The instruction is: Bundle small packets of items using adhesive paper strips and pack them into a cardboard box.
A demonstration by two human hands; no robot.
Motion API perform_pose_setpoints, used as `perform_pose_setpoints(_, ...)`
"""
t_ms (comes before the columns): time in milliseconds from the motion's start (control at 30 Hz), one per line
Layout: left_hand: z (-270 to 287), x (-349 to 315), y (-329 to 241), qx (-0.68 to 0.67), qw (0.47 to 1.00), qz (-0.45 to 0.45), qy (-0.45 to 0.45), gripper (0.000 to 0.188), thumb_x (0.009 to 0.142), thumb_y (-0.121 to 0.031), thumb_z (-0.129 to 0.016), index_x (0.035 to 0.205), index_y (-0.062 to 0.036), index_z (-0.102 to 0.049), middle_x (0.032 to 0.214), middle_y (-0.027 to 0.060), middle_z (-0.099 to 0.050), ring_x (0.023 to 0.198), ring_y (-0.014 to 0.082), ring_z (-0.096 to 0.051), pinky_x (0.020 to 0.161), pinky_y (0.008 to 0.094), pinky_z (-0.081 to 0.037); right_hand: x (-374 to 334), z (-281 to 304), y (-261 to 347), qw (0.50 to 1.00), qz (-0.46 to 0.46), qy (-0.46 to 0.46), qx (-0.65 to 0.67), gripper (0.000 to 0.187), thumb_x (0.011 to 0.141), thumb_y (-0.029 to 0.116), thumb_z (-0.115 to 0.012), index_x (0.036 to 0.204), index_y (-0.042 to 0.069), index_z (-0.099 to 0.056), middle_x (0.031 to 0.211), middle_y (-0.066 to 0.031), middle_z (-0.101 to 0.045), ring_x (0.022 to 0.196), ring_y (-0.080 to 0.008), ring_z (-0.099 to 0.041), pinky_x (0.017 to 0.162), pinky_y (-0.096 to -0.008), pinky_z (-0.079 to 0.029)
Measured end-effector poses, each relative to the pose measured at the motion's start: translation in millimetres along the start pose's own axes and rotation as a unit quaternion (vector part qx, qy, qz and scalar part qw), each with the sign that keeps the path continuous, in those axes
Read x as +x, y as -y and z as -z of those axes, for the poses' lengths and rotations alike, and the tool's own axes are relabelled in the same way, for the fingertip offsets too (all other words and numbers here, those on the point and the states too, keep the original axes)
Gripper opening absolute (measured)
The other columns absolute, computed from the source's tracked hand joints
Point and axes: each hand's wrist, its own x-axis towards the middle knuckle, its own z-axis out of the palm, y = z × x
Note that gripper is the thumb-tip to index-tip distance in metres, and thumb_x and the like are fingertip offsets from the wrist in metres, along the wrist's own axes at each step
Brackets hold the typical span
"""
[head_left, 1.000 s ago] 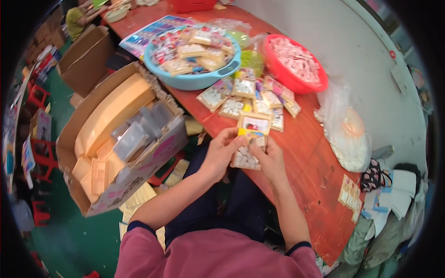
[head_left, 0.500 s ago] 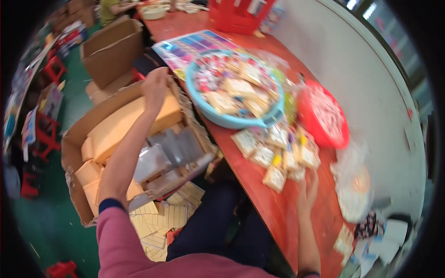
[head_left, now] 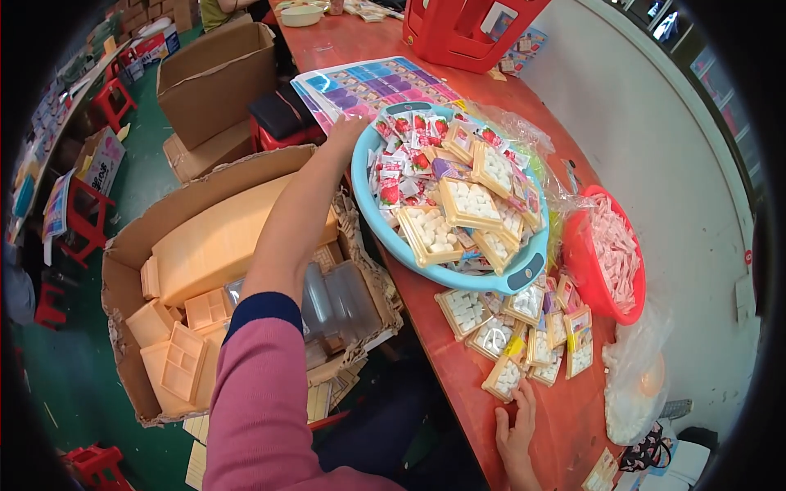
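My left hand (head_left: 349,133) reaches far forward to the corner of the colourful printed sheets (head_left: 385,82), close beside the rim of a light-blue basin (head_left: 372,219). Its fingertips are partly hidden, so I cannot make out whether they grip anything. The basin is heaped with small strawberry-print sachets (head_left: 391,190) and shallow cream trays of white pieces (head_left: 470,203). On the red table, my right hand (head_left: 516,425) is open, thumb and fingers apart. Its fingertips are at the edge of a small tray of white pieces (head_left: 502,378), the nearest of a loose pile.
A torn cardboard box (head_left: 123,327) of cream trays and clear plastic covers stands left of the table. Right of the basin are a red bowl (head_left: 637,286) of pink packets and a clear plastic bag (head_left: 634,393). A red crate (head_left: 446,41) stands at the back.
My left hand has moved from above the cardboard box, rightward to the sheets and basin rim. My right hand has drawn back slightly toward me. The whole view has shifted.
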Motion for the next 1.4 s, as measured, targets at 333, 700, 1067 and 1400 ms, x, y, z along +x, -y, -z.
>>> perform_pose_setpoints(333, -15.4, 6.6, -12.8, -0.009, 0.982, 0.111, -0.152, 0.021, 0.074, -0.025, -0.055, 0.075, -0.0102, -0.069, 0.079, 0.0143, -0.067, 0.077, 0.0310, -0.065, 0.066, 0.0409, -0.051, -1.2, -2.1, 5.2, 0.999, 0.000, 0.014, -0.039, 0.045, 0.078, 0.002, -0.064, 0.120, 0.000, -0.048, 0.131, -0.0211, -0.043, 0.120, -0.0365, -0.043, 0.099, -0.0411, -0.038)
perform_pose_setpoints(700, -47.6, 22.2, 15.5, 0.055, 0.979, 0.091, -0.172, 0.038, 0.082, -0.036, -0.050, 0.113, -0.0161, -0.059, 0.127, 0.0138, -0.052, 0.125, 0.0345, -0.038, 0.098, 0.0566, -0.026, 1.0, -3.5, 6.4, 0.998, 0.009, 0.032, -0.053, 0.046, 0.078, -0.001, -0.061, 0.121, 0.000, -0.046, 0.132, -0.0226, -0.042, 0.121, -0.0375, -0.043, 0.101, -0.0428, -0.036)
perform_pose_setpoints(1067, -99.2, 47.6, 104.1, -0.451, 0.769, 0.070, -0.447, 0.029, 0.077, -0.032, -0.054, 0.083, -0.0081, -0.069, 0.089, 0.0124, -0.066, 0.099, 0.0329, -0.057, 0.088, 0.0405, -0.041, 7.0, -6.2, 9.9, 0.997, 0.052, 0.047, -0.028, 0.046, 0.077, -0.003, -0.059, 0.121, -0.001, -0.045, 0.133, -0.0232, -0.040, 0.121, -0.0374, -0.042, 0.101, -0.0408, -0.036)
perform_pose_setpoints(1400, -56.7, 40.0, 47.2, -0.494, 0.796, 0.194, -0.290, 0.032, 0.072, -0.036, -0.073, 0.090, -0.0093, -0.073, 0.082, 0.0085, -0.070, 0.073, 0.0152, -0.065, 0.069, 0.0292, -0.050, 5.5, -0.8, 7.9, 0.998, 0.024, 0.026, -0.061, 0.047, 0.076, -0.001, -0.062, 0.121, 0.000, -0.046, 0.132, -0.0220, -0.042, 0.120, -0.0363, -0.043, 0.100, -0.0412, -0.036)
